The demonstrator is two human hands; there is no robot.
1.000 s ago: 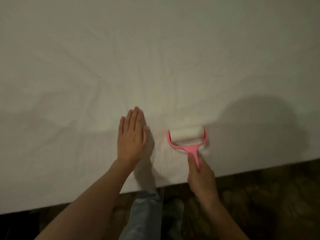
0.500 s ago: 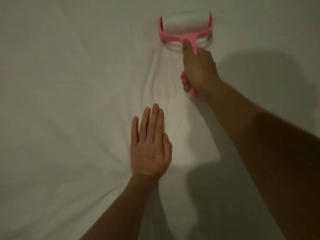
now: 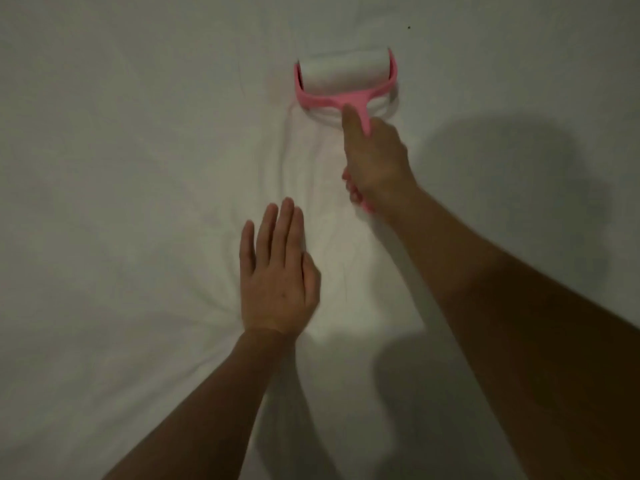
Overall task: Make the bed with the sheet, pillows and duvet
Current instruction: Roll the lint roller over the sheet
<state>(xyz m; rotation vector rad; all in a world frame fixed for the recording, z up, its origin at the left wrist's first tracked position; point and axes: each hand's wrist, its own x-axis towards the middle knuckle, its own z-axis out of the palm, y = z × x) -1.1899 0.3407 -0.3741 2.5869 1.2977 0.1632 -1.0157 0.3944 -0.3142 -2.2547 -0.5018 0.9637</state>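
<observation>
White sheet [image 3: 121,168] fills view, dim light, creased. Left hand [image 3: 277,271] flat on sheet, fingers straight and together, holding nothing — folds fan out from under palm. Bunched ridge of cloth between hands. Right hand [image 3: 375,161] farther up, fingers curled round pink handle of lint roller [image 3: 346,77], thumb laid along stem. Roller drum white, resting on sheet. Arm shadow at right.

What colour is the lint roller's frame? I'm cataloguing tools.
Pink, seen in the head view: lint roller.
</observation>
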